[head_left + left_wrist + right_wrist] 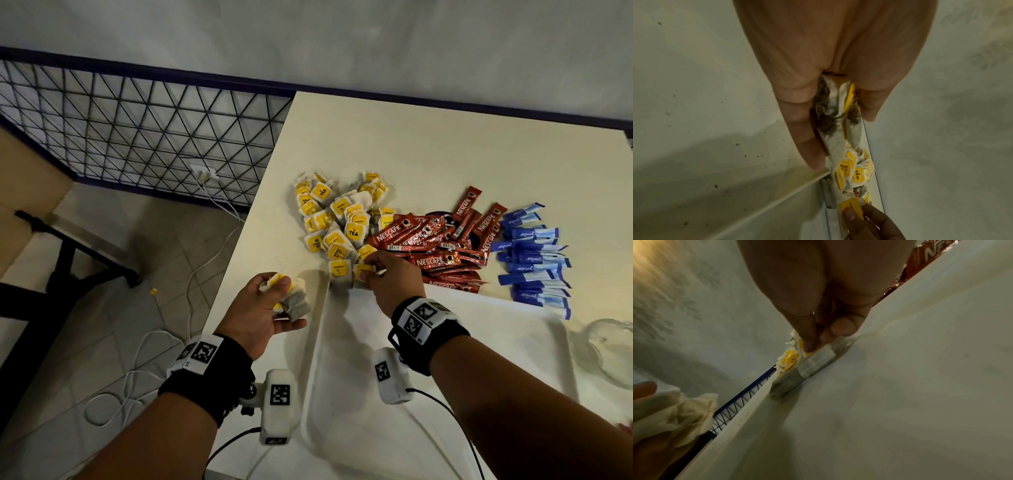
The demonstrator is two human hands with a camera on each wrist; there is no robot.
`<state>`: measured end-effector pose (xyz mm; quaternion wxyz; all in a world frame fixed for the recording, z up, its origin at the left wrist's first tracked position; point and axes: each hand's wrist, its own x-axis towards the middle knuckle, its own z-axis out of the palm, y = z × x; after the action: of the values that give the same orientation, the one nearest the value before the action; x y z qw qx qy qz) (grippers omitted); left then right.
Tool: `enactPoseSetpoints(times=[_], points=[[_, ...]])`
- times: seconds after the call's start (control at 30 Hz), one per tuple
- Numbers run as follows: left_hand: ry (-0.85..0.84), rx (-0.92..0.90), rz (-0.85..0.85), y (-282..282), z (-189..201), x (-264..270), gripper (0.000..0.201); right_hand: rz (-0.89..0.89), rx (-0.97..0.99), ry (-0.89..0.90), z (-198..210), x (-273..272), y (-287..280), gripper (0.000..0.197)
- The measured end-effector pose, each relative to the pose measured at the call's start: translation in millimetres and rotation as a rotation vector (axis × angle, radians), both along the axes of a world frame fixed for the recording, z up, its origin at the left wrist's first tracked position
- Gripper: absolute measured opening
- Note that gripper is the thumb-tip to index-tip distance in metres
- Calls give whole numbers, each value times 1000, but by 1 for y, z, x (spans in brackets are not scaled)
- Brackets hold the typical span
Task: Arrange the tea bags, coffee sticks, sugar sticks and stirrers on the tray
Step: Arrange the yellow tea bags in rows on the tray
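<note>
A heap of yellow-tagged tea bags (pixel 342 219) lies on the white table, with red coffee sticks (pixel 442 246) to its right and blue sugar sticks (pixel 534 257) further right. The white tray (pixel 318 342) sits in front of them. My left hand (pixel 274 298) hovers over the tray's left rim and grips a bunch of tea bags (pixel 834 129). At the tray's far-left corner my right hand (pixel 368 270) pinches a tea bag (pixel 791 360) by its yellow tag. A few tea bags (pixel 797 378) stand there against the tray wall. No stirrers are in view.
A clear glass (pixel 613 349) stands right of the tray. The table's left edge (pixel 239 240) drops to a tiled floor with white cables (pixel 137 359). A wire grid panel (pixel 137 130) and a dark stand (pixel 61 267) are on the left.
</note>
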<state>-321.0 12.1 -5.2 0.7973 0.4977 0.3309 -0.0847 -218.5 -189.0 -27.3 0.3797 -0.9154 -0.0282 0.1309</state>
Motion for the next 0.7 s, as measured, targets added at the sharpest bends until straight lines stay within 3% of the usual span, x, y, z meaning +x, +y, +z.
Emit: enactPoseSetpoints(times=[0.13, 0.53, 0.7], points=[[5, 13, -13, -2, 1, 1, 18, 16, -69, -68, -4, 2, 1, 24], [123, 69, -120, -27, -15, -3, 6, 67, -113, -29, -9, -1, -2, 30], [128, 93, -135, -26, -14, -3, 5, 63, -119, -23, -7, 1, -3, 23]])
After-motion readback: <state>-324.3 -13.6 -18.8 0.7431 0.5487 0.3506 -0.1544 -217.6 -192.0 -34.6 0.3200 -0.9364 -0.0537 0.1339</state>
